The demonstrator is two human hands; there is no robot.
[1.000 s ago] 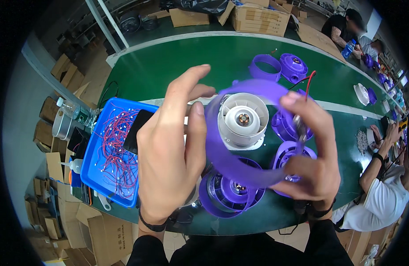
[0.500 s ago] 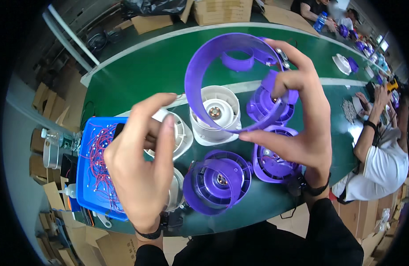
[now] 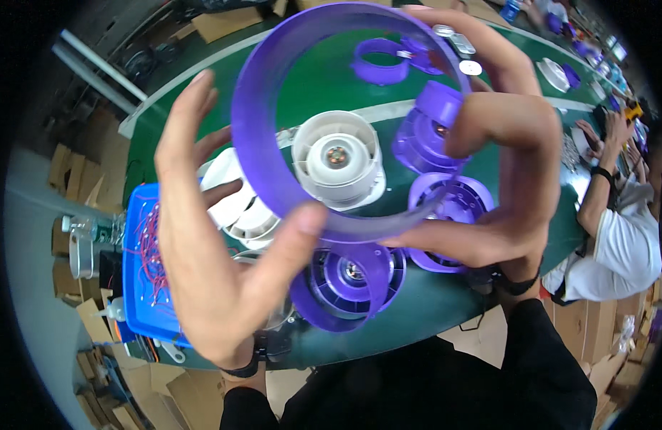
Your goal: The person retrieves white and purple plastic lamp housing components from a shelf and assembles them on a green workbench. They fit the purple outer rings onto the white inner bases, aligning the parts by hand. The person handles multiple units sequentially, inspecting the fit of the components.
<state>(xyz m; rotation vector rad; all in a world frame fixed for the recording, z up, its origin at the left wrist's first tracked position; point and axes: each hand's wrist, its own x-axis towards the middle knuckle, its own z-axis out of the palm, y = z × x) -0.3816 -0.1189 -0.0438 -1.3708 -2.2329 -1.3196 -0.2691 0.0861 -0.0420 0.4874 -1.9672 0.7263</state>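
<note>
Raised above the table, a large purple plastic ring (image 3: 258,136) is gripped at its right side by my right hand (image 3: 521,150), thumb under the lower rim and fingers around the edge. Small silver and white parts (image 3: 458,44) show by those fingertips; what they are I cannot tell. My left hand (image 3: 202,244) is open at the ring's left side, its fingers spread and its thumb overlapping the lower rim; whether it touches is unclear. Through the ring shows a white round fan housing (image 3: 338,190). A purple housing with a loose ring (image 3: 338,321) leaning on it sits below.
Left of my hand stands a blue tray (image 3: 134,287) of red and blue wires. More purple housings (image 3: 424,140) and purple rings (image 3: 381,72) lie on the green table (image 3: 194,93). At the right a co-worker in a white shirt (image 3: 621,251) handles parts. Cardboard boxes (image 3: 76,172) are at the left.
The purple ring has come up closer and moved left with my right hand. My left hand has spread its fingers and moved to the ring's left side.
</note>
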